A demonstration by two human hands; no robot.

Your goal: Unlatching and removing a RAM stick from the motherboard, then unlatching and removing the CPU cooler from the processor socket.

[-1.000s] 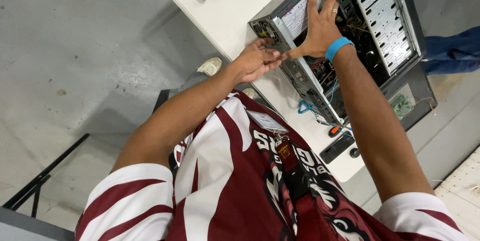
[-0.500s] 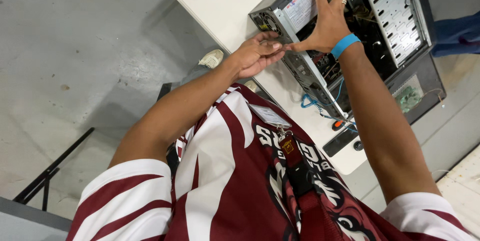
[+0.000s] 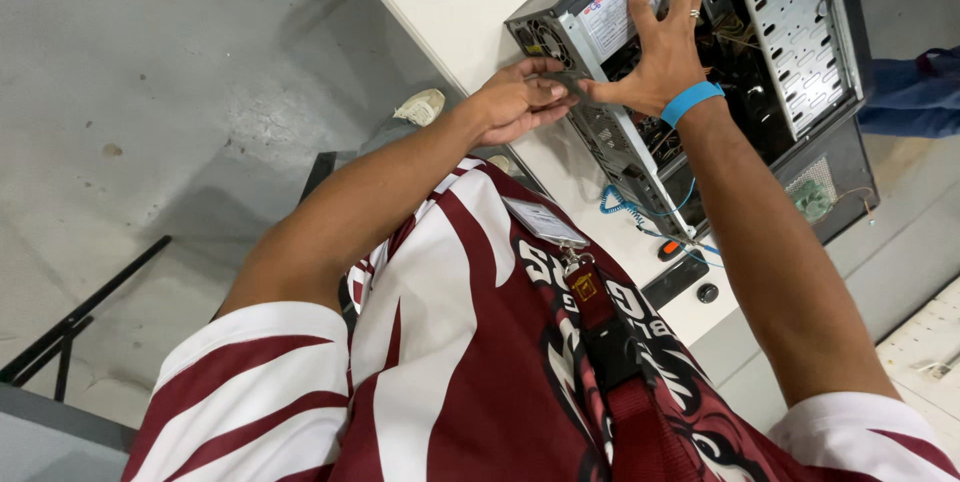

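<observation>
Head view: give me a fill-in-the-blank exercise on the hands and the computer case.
1. The right hand lies flat on the power supply inside the open ____ case.
2. The right wrist wears a ____ wristband.
3. The left hand touches the case's ____ panel.

Missing: computer; blue; rear

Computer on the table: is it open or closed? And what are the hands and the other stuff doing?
Computer case: lying on the table, side open, insides showing.
Right hand: flat, fingers spread, pressing on the grey metal box inside the case.
Left hand: curled at the case's back edge, fingertips on a small dark part.
Blue cable: coiled, loose on the table.
Badge: hanging against the shirt.
</observation>
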